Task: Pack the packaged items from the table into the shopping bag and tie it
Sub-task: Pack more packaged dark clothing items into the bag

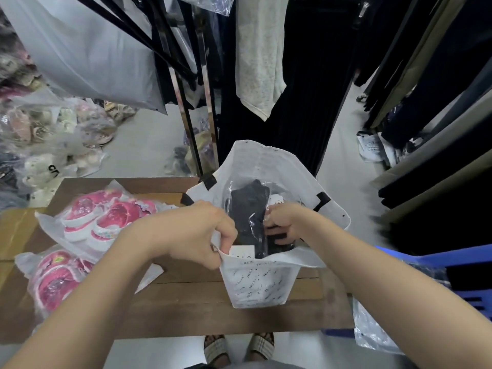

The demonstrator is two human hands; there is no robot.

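Note:
A white shopping bag (255, 286) with black handles and small printed lettering stands open on the wooden table (186, 310). My left hand (197, 233) pinches the bag's near left rim and holds it open. My right hand (282, 222) is inside the bag's mouth, gripping a clear packet of dark clothing (249, 209) that stands upright in the bag. Two clear packets of pink shoes lie on the table to the left, one farther back (106, 217) and one nearer (56, 278).
A brown cardboard sheet (16, 233) lies under the shoe packets at the table's left. Clothes racks with dark garments hang behind and to the right. Bags of shoes pile up on the floor at left. A blue plastic crate (458, 265) stands at right.

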